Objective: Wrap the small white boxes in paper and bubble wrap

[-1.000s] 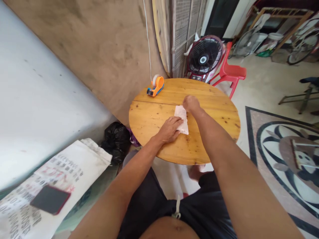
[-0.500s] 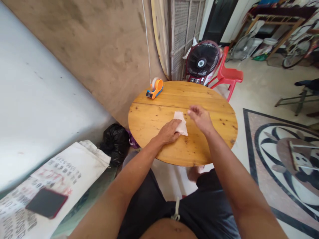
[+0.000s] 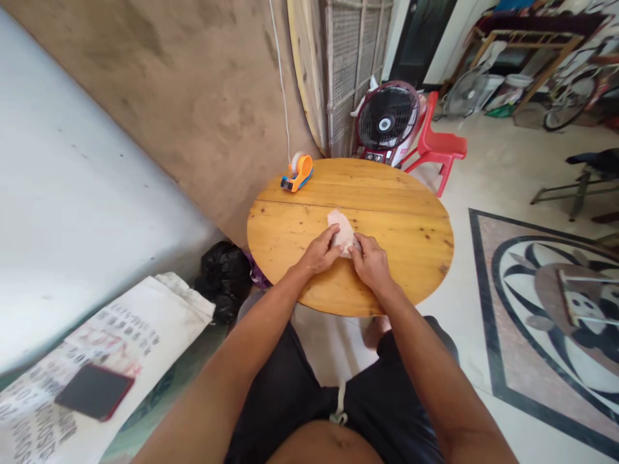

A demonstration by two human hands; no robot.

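A small, flat, pale pink folded piece [image 3: 341, 225], paper or cloth, lies near the middle of the round wooden table [image 3: 406, 225]. My left hand [image 3: 320, 252] grips its left edge, the thumb at the near end. From the other side my right hand [image 3: 372, 261] pinches the near right corner, thumb close to the left thumb. The near edge looks crumpled between the two thumbs, and the fingertips partly hide it. At the table's far left stands an orange and blue tape dispenser [image 3: 300, 173] with a roll of tape.
Beyond the table are a dark red fan [image 3: 388, 119] and a red plastic chair [image 3: 438, 142]. A black plastic bag [image 3: 222, 270] sits at the table's left. Nearer, a phone [image 3: 94, 391] lies on a printed white sack [image 3: 159, 316]. A brown board [image 3: 217, 116] leans behind.
My right hand has come down and left from above the table onto the pale pink piece. The piece has turned slightly, and its near end is now between both hands.
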